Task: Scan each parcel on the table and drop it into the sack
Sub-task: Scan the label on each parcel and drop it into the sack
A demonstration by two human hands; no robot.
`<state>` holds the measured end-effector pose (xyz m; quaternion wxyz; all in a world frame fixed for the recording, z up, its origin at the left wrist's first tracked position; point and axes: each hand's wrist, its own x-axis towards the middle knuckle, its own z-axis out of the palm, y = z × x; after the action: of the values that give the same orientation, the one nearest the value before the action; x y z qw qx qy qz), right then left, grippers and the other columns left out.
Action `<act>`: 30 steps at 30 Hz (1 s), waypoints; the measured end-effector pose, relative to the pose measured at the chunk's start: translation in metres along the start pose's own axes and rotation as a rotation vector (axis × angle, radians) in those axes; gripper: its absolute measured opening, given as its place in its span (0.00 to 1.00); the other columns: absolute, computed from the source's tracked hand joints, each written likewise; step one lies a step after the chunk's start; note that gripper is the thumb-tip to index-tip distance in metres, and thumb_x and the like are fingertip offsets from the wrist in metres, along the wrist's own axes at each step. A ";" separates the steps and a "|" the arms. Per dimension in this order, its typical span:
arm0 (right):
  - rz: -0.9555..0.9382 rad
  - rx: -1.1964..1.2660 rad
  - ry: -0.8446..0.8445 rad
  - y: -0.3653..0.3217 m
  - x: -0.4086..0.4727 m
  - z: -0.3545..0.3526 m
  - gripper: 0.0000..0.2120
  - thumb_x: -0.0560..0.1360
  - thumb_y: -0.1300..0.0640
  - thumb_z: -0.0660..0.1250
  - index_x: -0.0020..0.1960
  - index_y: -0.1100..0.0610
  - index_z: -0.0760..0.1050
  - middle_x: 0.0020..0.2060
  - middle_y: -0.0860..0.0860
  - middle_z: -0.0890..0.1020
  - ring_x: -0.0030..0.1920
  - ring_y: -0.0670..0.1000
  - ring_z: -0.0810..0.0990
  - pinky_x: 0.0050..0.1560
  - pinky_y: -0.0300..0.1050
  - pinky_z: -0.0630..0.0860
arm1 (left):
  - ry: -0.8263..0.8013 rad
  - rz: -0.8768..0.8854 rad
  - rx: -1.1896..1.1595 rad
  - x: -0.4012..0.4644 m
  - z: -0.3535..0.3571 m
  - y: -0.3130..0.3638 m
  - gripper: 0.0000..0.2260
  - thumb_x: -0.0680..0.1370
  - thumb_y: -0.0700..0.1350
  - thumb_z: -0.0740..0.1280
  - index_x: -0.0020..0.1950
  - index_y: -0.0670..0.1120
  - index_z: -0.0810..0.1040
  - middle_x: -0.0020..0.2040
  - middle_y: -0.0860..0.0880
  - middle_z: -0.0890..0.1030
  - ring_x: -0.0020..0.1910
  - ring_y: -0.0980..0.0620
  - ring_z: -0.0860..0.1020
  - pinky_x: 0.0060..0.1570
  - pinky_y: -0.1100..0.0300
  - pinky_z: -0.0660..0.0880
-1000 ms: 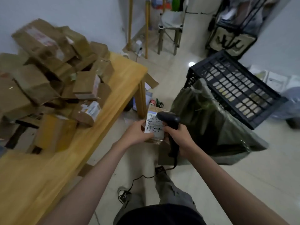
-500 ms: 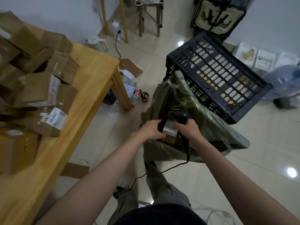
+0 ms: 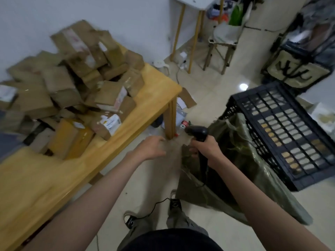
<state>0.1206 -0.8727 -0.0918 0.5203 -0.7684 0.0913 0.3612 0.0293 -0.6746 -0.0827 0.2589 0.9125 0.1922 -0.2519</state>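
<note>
I see a bare strip of pale shiny floor (image 3: 145, 187) between the long edge of the wooden table (image 3: 54, 178) and the green sack (image 3: 253, 169), and both arms reach out over that strip. The table's front corner and its leg stand just beyond the left hand (image 3: 151, 149). My left hand is empty, with the fingers spread loose and wide, and it hangs in the air near the table edge, touching nothing. My right hand (image 3: 206, 148) is wrapped tight around the handle of the black scanner (image 3: 196, 132), right at the open mouth of the sack, and the scanner's round head points toward the table leg. A thin black cord (image 3: 155, 207) hangs from the scanner and runs down across the floor by my shoes. The parcels (image 3: 72, 91) are brown cardboard boxes, some with white labels and shiny tape, piled in a messy heap on the table, well to the left of the sack. One box with a white label (image 3: 108, 125) sits at the front of the heap, close to the table edge. The sack is thin, crinkly and soft, and it leans against a black plastic crate (image 3: 281, 127) with a grid of holes. I cannot tell what is inside the sack because it is dark.
</note>
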 end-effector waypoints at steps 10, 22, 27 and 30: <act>-0.173 -0.129 -0.369 -0.061 -0.031 0.133 0.08 0.71 0.71 0.71 0.44 0.60 0.78 0.40 0.58 0.79 0.42 0.57 0.81 0.41 0.50 0.79 | 0.184 -0.232 -0.202 -0.100 -0.049 -0.136 0.27 0.75 0.52 0.72 0.73 0.52 0.70 0.72 0.50 0.70 0.67 0.49 0.71 0.62 0.52 0.73; -0.189 -0.084 -0.472 -0.084 -0.091 0.284 0.04 0.75 0.69 0.68 0.49 0.64 0.77 0.38 0.59 0.81 0.40 0.57 0.81 0.40 0.45 0.76 | 0.270 -0.383 -0.363 -0.191 -0.065 -0.275 0.27 0.74 0.53 0.73 0.72 0.51 0.72 0.71 0.49 0.71 0.68 0.48 0.71 0.65 0.51 0.71; -0.196 -0.063 -0.444 -0.088 -0.098 0.329 0.04 0.78 0.62 0.68 0.52 0.61 0.78 0.39 0.59 0.84 0.37 0.57 0.82 0.41 0.50 0.79 | 0.308 -0.413 -0.449 -0.200 -0.067 -0.311 0.26 0.74 0.52 0.74 0.70 0.50 0.73 0.69 0.47 0.74 0.66 0.48 0.73 0.64 0.53 0.72; -0.203 -0.081 -0.432 -0.096 -0.093 0.352 0.02 0.78 0.62 0.68 0.50 0.59 0.77 0.33 0.56 0.81 0.32 0.54 0.80 0.32 0.45 0.75 | 0.323 -0.428 -0.505 -0.199 -0.067 -0.323 0.26 0.74 0.52 0.73 0.71 0.49 0.73 0.68 0.47 0.74 0.64 0.48 0.75 0.61 0.55 0.73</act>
<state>-0.0589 -0.5471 -0.0303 0.5302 -0.6987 -0.1144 0.4666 -0.2609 -0.4244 -0.0435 0.3838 0.7869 0.4732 -0.0976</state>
